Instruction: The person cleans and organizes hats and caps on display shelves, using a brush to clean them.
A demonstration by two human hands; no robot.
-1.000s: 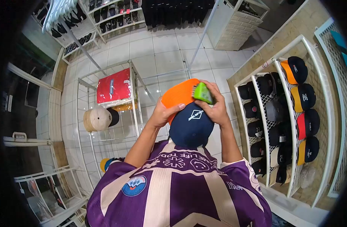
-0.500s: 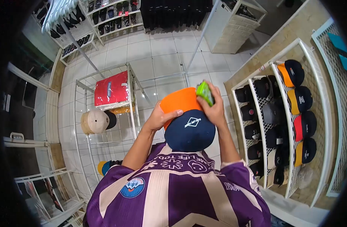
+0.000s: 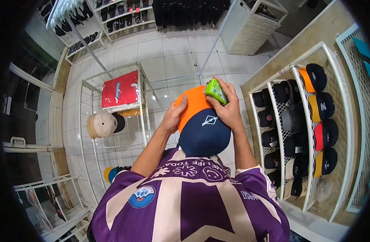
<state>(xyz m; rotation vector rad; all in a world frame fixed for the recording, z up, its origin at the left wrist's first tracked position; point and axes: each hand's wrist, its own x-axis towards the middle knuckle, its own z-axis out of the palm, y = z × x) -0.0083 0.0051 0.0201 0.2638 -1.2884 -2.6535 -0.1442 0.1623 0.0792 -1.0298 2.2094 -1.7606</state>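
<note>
A baseball cap (image 3: 205, 131) with a navy crown, white diamond-shaped print and orange brim (image 3: 192, 103) is held in front of my chest, its brim pointing away from me. My left hand (image 3: 173, 117) grips the brim's left edge, thumb on top and fingers underneath. In my right hand (image 3: 230, 108) is a small bright green brush (image 3: 216, 91), pinched between thumb and fingers. Its dark bristle side faces left and meets the brim's right part near the front edge. The fingers behind the brush are partly hidden.
On the right, a white mesh rack (image 3: 310, 141) holds rows of caps. To the left, a wire stand (image 3: 142, 117) carries a red packaged garment (image 3: 120, 89) and a beige cap (image 3: 101, 125). Hangers (image 3: 64, 14) hang at the upper left; shoe shelves (image 3: 126, 16) stand at the back.
The cap has turned slightly, brim swinging left. The right hand and brush have shifted left and a little up, over the brim. The left thumb has moved toward the brim's left edge.
</note>
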